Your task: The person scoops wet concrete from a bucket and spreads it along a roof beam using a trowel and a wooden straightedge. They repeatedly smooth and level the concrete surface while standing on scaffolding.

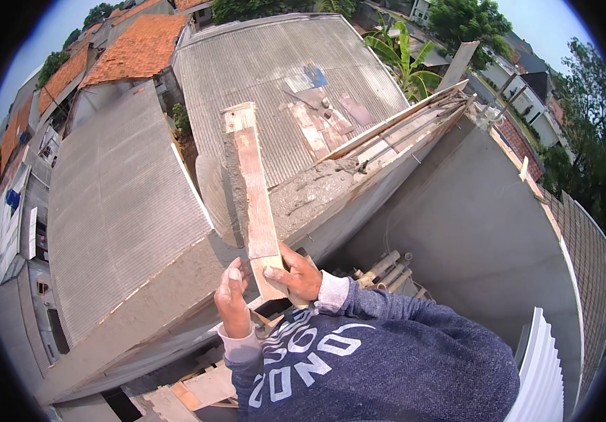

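A long wooden plank (256,190), smeared with grey mortar, stretches away from my body over the top of the wall. Its near end is in my right hand (301,276), whose thumb lies across the upper face while the fingers go out of sight under the edge. Just left of that end is my left hand (233,300), fingers pointing up and the palm turned toward the plank; it does not wrap around it. Wet mortar (311,198) covers the wall top to the right of the plank. Some of it clings along the plank's left edge.
Corrugated roofs (124,200) lie below the wall on the far side. Boards (401,133) line the wall top at right. Behind the wall is a deep drop with bamboo poles (387,271) and scaffold planks (201,387). A grey wall (472,211) rises at right.
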Motion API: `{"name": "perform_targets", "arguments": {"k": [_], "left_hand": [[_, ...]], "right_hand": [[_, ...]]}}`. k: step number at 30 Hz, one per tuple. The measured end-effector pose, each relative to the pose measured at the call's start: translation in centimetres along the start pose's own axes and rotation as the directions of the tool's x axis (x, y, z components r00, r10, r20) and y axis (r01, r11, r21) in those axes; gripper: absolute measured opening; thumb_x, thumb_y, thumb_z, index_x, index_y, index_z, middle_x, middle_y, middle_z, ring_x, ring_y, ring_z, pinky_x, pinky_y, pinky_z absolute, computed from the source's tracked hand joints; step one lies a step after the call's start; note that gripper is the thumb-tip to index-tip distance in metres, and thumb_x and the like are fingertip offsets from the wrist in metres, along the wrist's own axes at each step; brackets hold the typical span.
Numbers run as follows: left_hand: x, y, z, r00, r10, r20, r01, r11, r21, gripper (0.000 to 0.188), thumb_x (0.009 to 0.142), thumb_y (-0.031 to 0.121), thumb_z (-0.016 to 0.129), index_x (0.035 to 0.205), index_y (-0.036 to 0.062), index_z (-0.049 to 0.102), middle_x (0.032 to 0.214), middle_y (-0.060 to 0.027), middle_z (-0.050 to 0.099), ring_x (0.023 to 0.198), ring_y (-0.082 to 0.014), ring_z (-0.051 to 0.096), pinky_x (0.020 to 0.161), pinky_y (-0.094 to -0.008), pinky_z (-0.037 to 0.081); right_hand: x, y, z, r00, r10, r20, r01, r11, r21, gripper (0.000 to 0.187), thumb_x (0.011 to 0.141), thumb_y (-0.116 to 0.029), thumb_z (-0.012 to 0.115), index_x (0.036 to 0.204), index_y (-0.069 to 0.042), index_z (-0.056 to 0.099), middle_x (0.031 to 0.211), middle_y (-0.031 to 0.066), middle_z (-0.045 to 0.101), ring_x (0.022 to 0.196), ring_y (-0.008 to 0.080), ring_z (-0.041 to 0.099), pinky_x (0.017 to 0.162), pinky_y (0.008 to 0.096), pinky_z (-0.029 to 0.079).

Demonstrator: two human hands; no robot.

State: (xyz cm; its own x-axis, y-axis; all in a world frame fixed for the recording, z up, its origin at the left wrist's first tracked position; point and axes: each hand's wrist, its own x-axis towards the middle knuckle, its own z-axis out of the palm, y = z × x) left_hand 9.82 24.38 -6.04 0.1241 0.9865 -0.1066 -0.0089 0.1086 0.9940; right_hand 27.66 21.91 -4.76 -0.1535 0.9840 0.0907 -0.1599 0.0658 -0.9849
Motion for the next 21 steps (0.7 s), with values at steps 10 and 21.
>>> {"name": "perform_targets", "arguments": {"k": [10,21], "left_hand": [[-1.6,-0.8,0.3,0.954,0.079,0.288,0.154,0.695,-0.702,0.066,0.093,0.039,0.061,0.137,-0.0053,0.04,0.129,-0.0159,0.054,0.115,-0.0257,0.057,0.097,-0.038,0.046],[-2.0,0.0,-0.9,0.998,0.033,0.055,0.028,0.555,-0.831,0.041,0.09,0.02,0.066,0.122,-0.0003,0.051,0.125,-0.0142,0.056,0.117,-0.027,0.055,0.104,-0.0414,0.042]], "right_hand": [[0.1,0.5,1.1,0.953,-0.053,0.298,0.044,0.998,0.039,0.07,0.095,-0.028,0.058,0.149,0.003,0.025,0.143,0.0146,0.042,0.133,0.0223,0.038,0.111,0.036,0.029],[0.0,-0.6,1.7,0.965,0.125,0.23,-0.141,0.989,0.054,0.057,0.09,-0.026,0.058,0.137,0.002,0.042,0.128,0.0127,0.053,0.12,0.0211,0.05,0.103,0.0358,0.038]]}}
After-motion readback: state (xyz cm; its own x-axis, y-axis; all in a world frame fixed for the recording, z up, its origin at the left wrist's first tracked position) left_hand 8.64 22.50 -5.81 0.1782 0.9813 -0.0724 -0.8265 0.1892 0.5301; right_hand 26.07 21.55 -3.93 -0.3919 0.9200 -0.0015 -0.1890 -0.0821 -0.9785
